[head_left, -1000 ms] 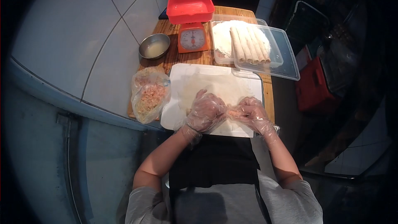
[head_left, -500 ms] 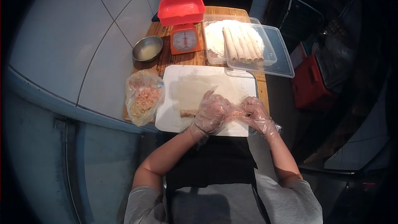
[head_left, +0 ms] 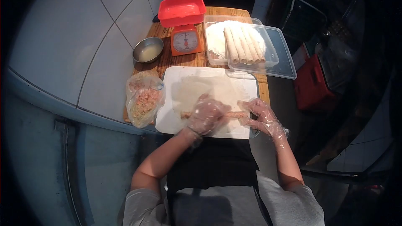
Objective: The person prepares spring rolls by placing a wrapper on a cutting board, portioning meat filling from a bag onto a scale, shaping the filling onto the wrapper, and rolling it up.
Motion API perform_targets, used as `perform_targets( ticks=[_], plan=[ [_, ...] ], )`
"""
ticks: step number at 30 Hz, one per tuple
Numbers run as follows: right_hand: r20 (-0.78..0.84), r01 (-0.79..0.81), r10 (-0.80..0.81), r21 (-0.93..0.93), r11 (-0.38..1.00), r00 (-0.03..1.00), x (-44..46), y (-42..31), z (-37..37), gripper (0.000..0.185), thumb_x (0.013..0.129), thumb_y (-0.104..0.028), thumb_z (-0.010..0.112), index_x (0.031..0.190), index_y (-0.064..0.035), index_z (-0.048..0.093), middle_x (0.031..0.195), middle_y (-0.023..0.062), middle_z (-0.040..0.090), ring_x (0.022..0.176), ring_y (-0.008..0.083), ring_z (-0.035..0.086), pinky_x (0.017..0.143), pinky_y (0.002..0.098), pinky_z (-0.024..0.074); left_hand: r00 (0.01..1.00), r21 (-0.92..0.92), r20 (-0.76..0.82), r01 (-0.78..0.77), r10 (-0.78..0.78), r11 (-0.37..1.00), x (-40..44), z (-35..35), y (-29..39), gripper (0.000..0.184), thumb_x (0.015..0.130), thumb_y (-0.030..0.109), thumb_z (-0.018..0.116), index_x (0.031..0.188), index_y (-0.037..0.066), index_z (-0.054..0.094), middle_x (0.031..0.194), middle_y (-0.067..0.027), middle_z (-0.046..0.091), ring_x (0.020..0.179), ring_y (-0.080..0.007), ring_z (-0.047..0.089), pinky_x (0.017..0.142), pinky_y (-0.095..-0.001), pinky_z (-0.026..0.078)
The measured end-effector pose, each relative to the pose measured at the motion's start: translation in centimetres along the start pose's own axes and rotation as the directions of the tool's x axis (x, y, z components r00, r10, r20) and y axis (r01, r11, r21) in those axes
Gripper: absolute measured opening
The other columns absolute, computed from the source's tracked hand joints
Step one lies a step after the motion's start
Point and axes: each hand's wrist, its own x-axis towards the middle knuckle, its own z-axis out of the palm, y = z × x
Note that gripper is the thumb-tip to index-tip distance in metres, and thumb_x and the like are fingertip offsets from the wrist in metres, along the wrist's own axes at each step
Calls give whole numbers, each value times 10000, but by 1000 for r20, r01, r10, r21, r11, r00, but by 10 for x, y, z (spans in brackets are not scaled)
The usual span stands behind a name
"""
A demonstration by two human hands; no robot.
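A thin pale wrapper sheet [head_left: 197, 88] lies on the white cutting board [head_left: 168, 117]. Across its near part runs a narrow strip of pinkish minced filling [head_left: 237, 114]. My left hand [head_left: 207, 114], in a clear plastic glove, rests over the middle of the strip; its fingers are smeared by motion and partly hidden. At the strip's right end is my right hand [head_left: 264, 119], gloved too, with thumb and fingers apart on either side of that end. A plastic bag of minced filling [head_left: 146, 98] sits left of the board.
Behind the board stand an orange kitchen scale [head_left: 186, 42] with a red tray [head_left: 182, 11] and a metal bowl [head_left: 148, 50] of pale liquid. A clear plastic container [head_left: 211, 60] holds several pale rolls [head_left: 243, 46]. A tiled wall [head_left: 54, 50] borders the left side.
My right hand's fingers have spread from a pinch near the strip's right end. My left hand has shifted slightly left along the strip, uncovering more filling between the hands.
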Motion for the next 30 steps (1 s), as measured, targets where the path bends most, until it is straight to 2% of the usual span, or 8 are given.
perform_targets(
  ticks=[3,6,10,13,14,19,26,30],
  plan=[
    [40,-39,37,43,998,998,3,-4,-10,665,743,-404,852,1319,-125,669,1014,138,617,979,324,593,900,426,485,972,-4,187,146,-143,989,-13,-33,-17,253,736,279,805,942,156,723,773,-41,633,825,-277,640,992,-535,421],
    [-12,108,-110,-103,989,994,19,-28,-4,598,739,-414,845,1224,-92,709,994,132,616,996,330,599,902,434,484,966,-82,208,176,-156,981,-14,-54,-19,263,715,240,824,935,134,729,752,-66,639,814,-302,644,834,-460,476],
    [46,299,-297,-227,927,954,50,-44,37,391,729,-383,831,907,-58,706,966,133,634,946,346,616,858,448,486,976,-48,199,98,-86,994,-13,-46,-26,310,719,237,825,984,100,737,794,-87,655,828,-313,648,742,-427,488],
    [193,272,-227,-254,928,955,64,-50,57,363,722,-319,845,992,-94,753,873,104,635,900,312,617,820,438,493,978,-38,187,97,-88,995,-14,-40,-28,398,679,241,876,1017,79,742,833,-95,682,805,-311,665,696,-430,503],
    [141,318,-288,-293,902,947,66,-52,57,278,708,-293,849,856,-85,739,809,88,618,822,305,610,766,449,492,983,-81,165,99,-85,992,-16,-41,-28,379,684,237,873,1004,79,746,837,-97,680,804,-314,661,697,-431,503],
    [80,307,-296,-259,916,952,68,-50,62,260,695,-279,858,789,-84,714,816,94,614,805,309,608,746,449,491,990,-175,108,106,-88,979,-15,-47,-20,339,707,228,867,991,79,754,851,-108,660,801,-326,641,715,-436,500],
    [42,279,-280,-310,909,959,58,-40,52,269,714,-252,846,682,-59,662,768,100,599,777,301,603,710,445,488,979,-55,171,125,-114,991,-21,-46,-28,465,709,303,867,1095,91,715,825,-81,648,808,-298,638,750,-429,479],
    [45,169,-163,-280,945,986,42,-31,34,276,736,-322,823,748,-67,720,802,97,605,795,304,604,738,445,492,983,33,128,128,-131,991,-16,-58,-17,577,692,372,878,1166,99,693,864,-57,670,833,-275,645,781,-420,474]
  ],
)
